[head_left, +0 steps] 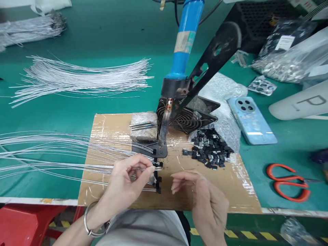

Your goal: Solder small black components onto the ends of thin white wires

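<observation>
Cardboard (pixel 179 201) lies on the bench (pixel 118 106); above it, the left hand (pixel 129 182) pinches wires (pixel 98 166) near their tips. The right hand (pixel 206 196) curls loosely, seemingly empty. Probably light, springy; best gripped close to the ends.

Left hand (pixel 130 177) bare, silver bangle (pixel 86 223) at wrist (pixel 98 216); light-grey top (pixel 143 229).

Two hands (pixel 129 186) (pixel 206 200), one phone (pixel 252 120)
</observation>
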A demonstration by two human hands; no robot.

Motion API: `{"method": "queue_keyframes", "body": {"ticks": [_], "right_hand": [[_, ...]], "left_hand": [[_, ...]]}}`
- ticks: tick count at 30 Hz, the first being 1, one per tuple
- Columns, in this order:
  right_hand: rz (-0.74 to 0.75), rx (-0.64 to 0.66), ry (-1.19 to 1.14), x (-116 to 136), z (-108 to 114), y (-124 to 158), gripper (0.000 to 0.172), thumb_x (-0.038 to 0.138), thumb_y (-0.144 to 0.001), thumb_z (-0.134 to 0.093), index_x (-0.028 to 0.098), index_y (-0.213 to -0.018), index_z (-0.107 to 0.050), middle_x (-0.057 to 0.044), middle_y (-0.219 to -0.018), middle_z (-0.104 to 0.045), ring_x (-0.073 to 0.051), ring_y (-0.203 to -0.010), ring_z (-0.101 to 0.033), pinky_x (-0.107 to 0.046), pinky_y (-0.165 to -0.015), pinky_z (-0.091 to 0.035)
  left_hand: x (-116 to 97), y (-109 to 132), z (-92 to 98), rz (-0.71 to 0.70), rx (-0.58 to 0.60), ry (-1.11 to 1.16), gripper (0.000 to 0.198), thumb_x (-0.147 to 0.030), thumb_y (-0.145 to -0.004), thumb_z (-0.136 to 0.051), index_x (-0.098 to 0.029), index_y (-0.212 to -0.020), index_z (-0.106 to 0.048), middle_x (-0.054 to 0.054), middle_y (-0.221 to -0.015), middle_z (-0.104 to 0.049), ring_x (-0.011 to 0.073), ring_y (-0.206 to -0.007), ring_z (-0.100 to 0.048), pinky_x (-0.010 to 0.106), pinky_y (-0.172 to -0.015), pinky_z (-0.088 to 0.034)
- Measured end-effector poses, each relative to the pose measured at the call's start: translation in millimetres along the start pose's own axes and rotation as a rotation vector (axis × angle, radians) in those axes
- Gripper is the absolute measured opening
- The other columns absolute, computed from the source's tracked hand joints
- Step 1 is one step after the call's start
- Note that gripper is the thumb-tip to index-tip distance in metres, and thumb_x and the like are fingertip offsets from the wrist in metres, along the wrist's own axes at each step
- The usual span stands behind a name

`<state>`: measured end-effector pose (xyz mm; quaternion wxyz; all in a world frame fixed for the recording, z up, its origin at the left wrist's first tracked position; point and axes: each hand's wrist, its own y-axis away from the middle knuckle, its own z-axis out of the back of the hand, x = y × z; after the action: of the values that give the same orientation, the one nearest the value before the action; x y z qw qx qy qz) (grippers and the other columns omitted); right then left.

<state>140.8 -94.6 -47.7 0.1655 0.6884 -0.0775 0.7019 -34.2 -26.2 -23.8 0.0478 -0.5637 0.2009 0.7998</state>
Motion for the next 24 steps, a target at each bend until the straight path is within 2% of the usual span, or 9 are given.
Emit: {"method": "queue_keyframes", "body": {"ticks": [3,7,11,13,16,19,21,23,24], "right_hand": [[0.026,0.065,0.092,5,-7,-6,0.033,0.035,-0.102,-0.051,0.021,-0.082,-0.073,-0.002,-0.068,-0.063,-0.015,-0.061,-0.059,-0.028,-0.057,-0.045],[0.076,0.207,0.154,4,-10,-16,0.031,0.036,-0.101,-0.051,0.021,-0.078,-0.065,0.001,-0.067,-0.057,-0.013,-0.06,-0.054,-0.026,-0.055,-0.039],[0.225,0.381,0.222,1,-8,-23,0.025,0.022,-0.101,-0.051,0.021,-0.076,-0.056,0.003,-0.068,-0.05,-0.01,-0.057,-0.047,-0.024,-0.052,-0.035],[0.317,0.412,0.254,0,-8,-24,0.022,0.015,-0.099,-0.052,0.021,-0.078,-0.053,0.003,-0.07,-0.049,-0.01,-0.06,-0.047,-0.024,-0.054,-0.035],[0.428,0.375,0.282,-5,-11,-21,0.02,0.008,-0.097,-0.05,0.021,-0.082,-0.053,0.002,-0.072,-0.048,-0.011,-0.065,-0.048,-0.024,-0.057,-0.036],[0.462,0.303,0.304,-10,-13,-18,0.018,0.007,-0.096,-0.051,0.02,-0.084,-0.055,0.001,-0.073,-0.05,-0.012,-0.064,-0.048,-0.025,-0.056,-0.036],[0.385,0.199,0.306,-12,-9,-16,0.02,0.012,-0.097,-0.052,0.021,-0.079,-0.056,0.001,-0.07,-0.051,-0.013,-0.061,-0.048,-0.026,-0.054,-0.035],[0.258,0.047,0.252,-11,-3,-14,0.031,0.02,-0.1,-0.052,0.022,-0.069,-0.054,0.002,-0.061,-0.049,-0.013,-0.054,-0.046,-0.028,-0.051,-0.034],[0.219,0.018,0.18,-10,1,-13,0.037,0.024,-0.101,-0.051,0.022,-0.064,-0.051,0.001,-0.057,-0.047,-0.014,-0.051,-0.046,-0.028,-0.049,-0.034]], "left_hand": [[0,3,0.0,0.019,0.01,-0.021,0.015,-0.028,-0.096,-0.06,-0.018,-0.086,-0.066,0.001,-0.073,-0.064,0.013,-0.065,-0.056,0.025,-0.057,-0.04],[-2,6,-0.4,0.049,0.053,-0.043,0.016,-0.031,-0.096,-0.06,-0.019,-0.086,-0.065,0.0,-0.071,-0.063,0.0119,-0.059,-0.047,0.025,-0.052,-0.034],[-5,9,0.2,0.027,0.117,-0.004,0.016,-0.027,-0.096,-0.057,-0.018,-0.085,-0.064,-0.001,-0.07,-0.062,0.0105,-0.057,-0.041,0.025,-0.05,-0.029],[-5,11,0.5,0.029,0.142,0.008,0.015,-0.026,-0.096,-0.057,-0.018,-0.086,-0.065,-0.001,-0.07,-0.062,0.0105,-0.058,-0.044,0.025,-0.051,-0.031],[-4,11,-0.6,0.047,0.153,0.001,0.014,-0.025,-0.096,-0.058,-0.019,-0.088,-0.067,0.001,-0.075,-0.066,0.0125,-0.065,-0.052,0.026,-0.056,-0.036],[-3,10,-4.1,0.054,0.126,-0.023,0.014,-0.026,-0.094,-0.059,-0.019,-0.086,-0.067,0.002,-0.075,-0.068,0.0136,-0.066,-0.054,0.027,-0.058,-0.039],[-5,8,-6.3,0.04,0.098,-0.061,0.012,-0.026,-0.092,-0.061,-0.02,-0.084,-0.068,0.001,-0.074,-0.068,0.0139,-0.064,-0.053,0.028,-0.058,-0.039],[-8,7,-7.5,0.014,0.059,-0.097,0.01,-0.024,-0.091,-0.062,-0.02,-0.084,-0.069,0.001,-0.075,-0.069,0.0145,-0.065,-0.054,0.028,-0.057,-0.038],[-10,7,-7.9,0.004,0.039,-0.113,0.01,-0.023,-0.09,-0.062,-0.02,-0.084,-0.069,0.001,-0.075,-0.07,0.0149,-0.066,-0.055,0.028,-0.056,-0.038]]}}
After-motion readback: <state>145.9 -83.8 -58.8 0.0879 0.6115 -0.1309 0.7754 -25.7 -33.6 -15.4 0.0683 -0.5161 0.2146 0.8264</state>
